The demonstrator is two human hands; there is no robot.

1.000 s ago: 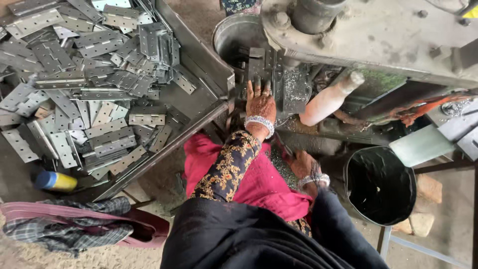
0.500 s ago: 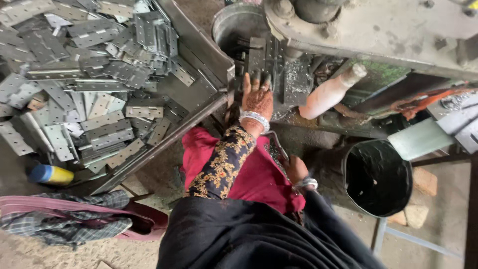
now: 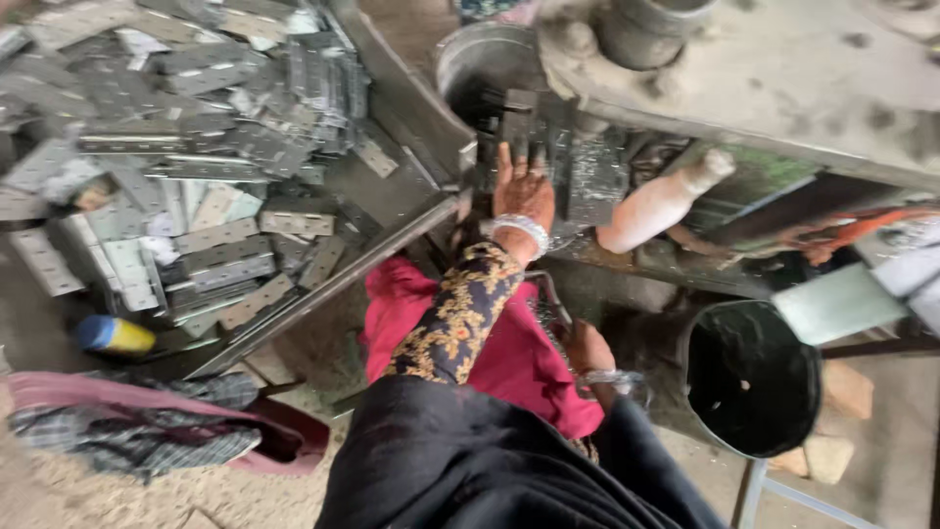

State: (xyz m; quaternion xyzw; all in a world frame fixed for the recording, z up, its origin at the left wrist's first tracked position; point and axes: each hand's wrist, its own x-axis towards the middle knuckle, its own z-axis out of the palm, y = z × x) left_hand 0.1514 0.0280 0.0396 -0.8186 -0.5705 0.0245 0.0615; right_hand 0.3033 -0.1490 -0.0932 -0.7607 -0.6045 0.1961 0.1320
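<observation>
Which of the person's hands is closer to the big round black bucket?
The right hand is nearer. It sits low beside the lap, just left of the round black bucket in the picture. The left hand is farther away, up at the grey metal machine.

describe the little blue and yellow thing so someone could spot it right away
Start at the big heap of flat grey metal hinge plates filling the left side. Just below its lower left edge lies a small blue cylinder with a yellow end, above the bundled checked cloth. It is the only brightly coloured, round object among grey, flat pieces.
</observation>
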